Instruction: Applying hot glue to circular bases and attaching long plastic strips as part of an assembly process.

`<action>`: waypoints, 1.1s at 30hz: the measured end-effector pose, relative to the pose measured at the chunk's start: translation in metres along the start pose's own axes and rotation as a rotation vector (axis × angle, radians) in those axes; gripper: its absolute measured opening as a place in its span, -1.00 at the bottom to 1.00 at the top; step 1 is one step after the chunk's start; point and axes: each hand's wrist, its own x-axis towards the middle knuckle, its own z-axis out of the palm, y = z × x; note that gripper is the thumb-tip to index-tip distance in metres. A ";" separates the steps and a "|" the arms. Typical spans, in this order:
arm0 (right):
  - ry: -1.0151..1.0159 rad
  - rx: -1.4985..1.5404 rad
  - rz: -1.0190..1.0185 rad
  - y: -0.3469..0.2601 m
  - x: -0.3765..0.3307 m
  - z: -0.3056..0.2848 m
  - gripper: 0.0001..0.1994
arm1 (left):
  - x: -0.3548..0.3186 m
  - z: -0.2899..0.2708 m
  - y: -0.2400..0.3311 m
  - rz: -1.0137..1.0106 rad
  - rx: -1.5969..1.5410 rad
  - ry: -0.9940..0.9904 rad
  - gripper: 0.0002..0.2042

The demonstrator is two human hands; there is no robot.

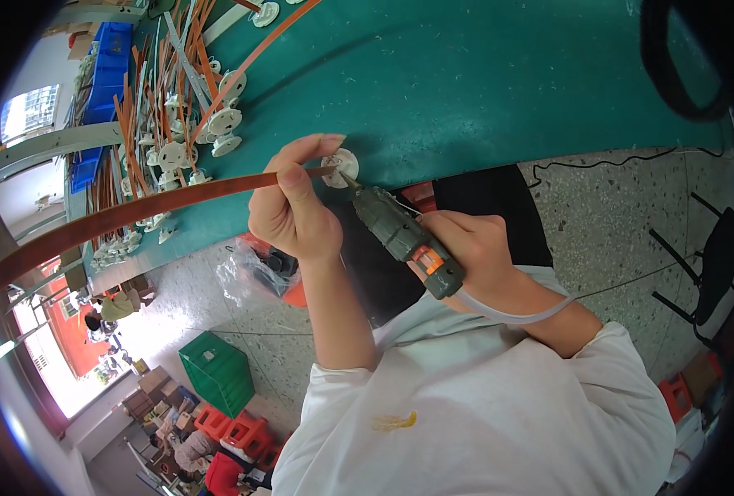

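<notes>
My left hand (pixel 307 211) pinches a long brown strip (pixel 160 201) close to its end, where a small white round disc (pixel 349 159) sits at the front edge of the green table. The strip runs off to the left past the table. In my right hand (pixel 484 250) is a dark green hot glue gun (pixel 390 225), gripped around its body. Its nozzle tip is at the disc, beside the strip's end; whether it touches cannot be made out. A pale, translucent glue stick (pixel 520 317) curves out from the gun's back end.
Many brown and grey strips with white discs (pixel 173 155) are heaped at the left of the green table (pixel 483 83), near blue bins (pixel 109 70). A green crate (pixel 216 374) and a plastic bag (pixel 247 271) are on the floor. A black chair (pixel 714 264) stands right; people sit lower left.
</notes>
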 end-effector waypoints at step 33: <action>-0.017 -0.708 0.135 0.025 0.111 -0.115 -0.57 | 0.023 -0.029 0.039 -0.026 -0.160 0.350 -0.56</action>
